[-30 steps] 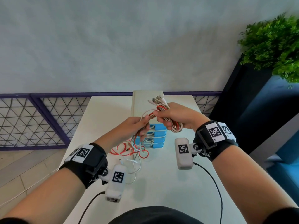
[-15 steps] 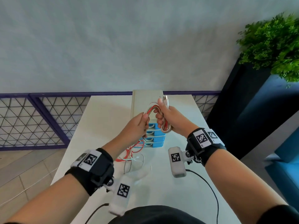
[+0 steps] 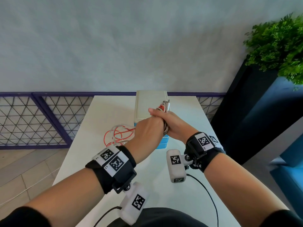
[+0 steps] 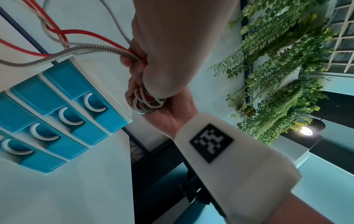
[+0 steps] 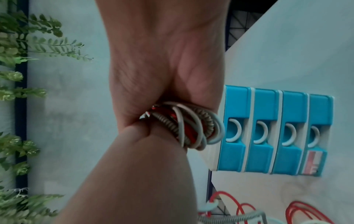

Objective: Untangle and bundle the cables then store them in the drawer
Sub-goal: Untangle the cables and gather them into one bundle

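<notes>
A coil of red, white and spring-wrapped cables [image 3: 165, 128] sits in my right hand [image 3: 171, 122], which grips it above the drawer unit, plug ends [image 3: 164, 105] sticking up. In the right wrist view the coil [image 5: 191, 128] bulges out below the right palm [image 5: 162, 75]. My left hand [image 3: 147, 128] crosses over the right hand. Its fingers [image 4: 134, 59] pinch the trailing red, grey and spring strands [image 4: 86, 50] close to the coil [image 4: 147, 104]. The loose remainder [image 3: 118, 135] lies on the white table [image 3: 180, 202], left of the unit.
The white drawer unit [image 3: 147, 102] with several shut blue drawers [image 5: 277, 131] stands mid-table, below the hands. A purple railing [image 3: 41, 118] runs behind the table. A dark planter with a green plant [image 3: 278, 43] stands at the right.
My left hand has swung from the left of the coil across the right hand, taking the trailing strands with it. The right hand has turned the coil more upright.
</notes>
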`<state>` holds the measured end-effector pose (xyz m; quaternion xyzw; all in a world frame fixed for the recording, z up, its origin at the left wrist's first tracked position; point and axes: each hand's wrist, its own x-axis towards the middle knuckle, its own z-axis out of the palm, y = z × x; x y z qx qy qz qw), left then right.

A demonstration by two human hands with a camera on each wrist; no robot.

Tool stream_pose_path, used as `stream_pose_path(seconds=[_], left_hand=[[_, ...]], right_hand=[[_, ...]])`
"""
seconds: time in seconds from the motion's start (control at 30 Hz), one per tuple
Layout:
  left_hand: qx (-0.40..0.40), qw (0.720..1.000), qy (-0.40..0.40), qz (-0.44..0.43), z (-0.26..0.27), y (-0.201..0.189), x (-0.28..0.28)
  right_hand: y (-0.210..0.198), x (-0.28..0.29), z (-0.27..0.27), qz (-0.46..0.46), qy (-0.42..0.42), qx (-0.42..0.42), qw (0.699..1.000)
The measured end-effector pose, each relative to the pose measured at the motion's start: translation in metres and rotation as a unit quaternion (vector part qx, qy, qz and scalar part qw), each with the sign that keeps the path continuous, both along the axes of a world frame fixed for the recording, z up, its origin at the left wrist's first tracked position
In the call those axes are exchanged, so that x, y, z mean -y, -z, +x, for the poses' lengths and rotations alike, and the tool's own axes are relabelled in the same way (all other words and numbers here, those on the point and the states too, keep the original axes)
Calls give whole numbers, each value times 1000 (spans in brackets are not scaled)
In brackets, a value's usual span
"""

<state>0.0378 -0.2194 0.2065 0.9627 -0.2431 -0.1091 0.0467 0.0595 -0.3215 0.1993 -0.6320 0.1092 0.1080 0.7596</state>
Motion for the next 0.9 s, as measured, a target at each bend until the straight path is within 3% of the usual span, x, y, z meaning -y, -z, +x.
stream_pose_path(seconds=[0.03,0.1,0.17,0.27,0.33,0.47,0.6,0.73,0.9], left_hand=[[89,996,8,-6,8,-5,5],[98,988,56,-102,4,-10,-16],[103,985,50,-131,12,-4,-8],[46,983,61,-165,20,3,-2],[1,968,60,-244,23,5,-8],[-82,930,40,-356,16,2,-13],[-175,908,58,-376,25,7,-16],[-236,891,119,-370,28,17,-24],[-233,906,155,-318,32,40,-35]], right_hand=[[0,-1,0,10,11,-4,1000],[2,-2,1,25,50,-13,998],[5,-2,3,17,103,-21,994],[9,1,7,-67,142,0,988],[7,6,9,-100,170,34,980],[-2,18,10,-38,207,81,974],[-1,14,11,24,197,107,974],[-10,10,10,171,214,100,957],[-19,3,12,122,240,99,958]])
